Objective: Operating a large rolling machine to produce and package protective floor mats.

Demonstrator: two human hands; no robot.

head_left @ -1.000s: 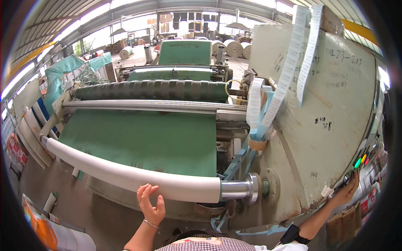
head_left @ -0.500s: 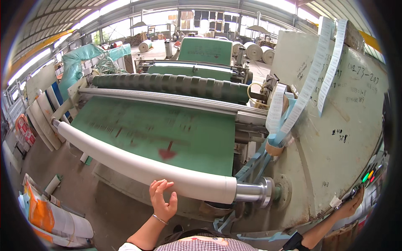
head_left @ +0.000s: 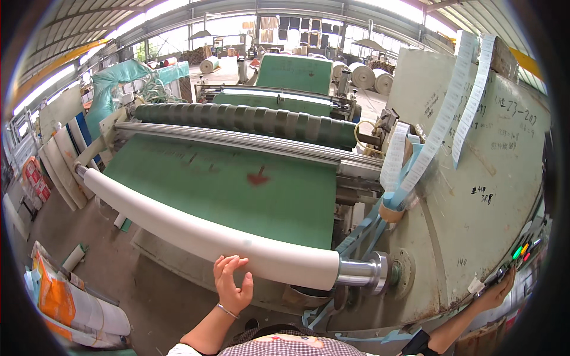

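My left hand (head_left: 233, 286) is raised at the near side of a long white roll (head_left: 214, 228), its bent fingers apart and the fingertips against or just beside the surface. The roll sits on a shiny metal shaft (head_left: 361, 272) that runs into a flange on the right-hand machine side plate. Behind the roll spreads a green sheet (head_left: 237, 196) with a dark red arrow mark (head_left: 258, 177). Far to the right, my right hand (head_left: 497, 292) reaches to a control panel (head_left: 522, 250) with green and red buttons; its fingers are mostly hidden.
A metal bar (head_left: 237, 137) and a dark banded roller (head_left: 243, 118) cross the machine behind the sheet. Paper strips (head_left: 436, 136) hang over the marked side plate (head_left: 469, 196), beside a tape roll (head_left: 390, 212). Wrapped rolls (head_left: 89, 311) stand at lower left.
The red arrow mark on the green sheet has moved away from me, toward the metal bar. The view has shifted slightly. Both hands keep about the same places.
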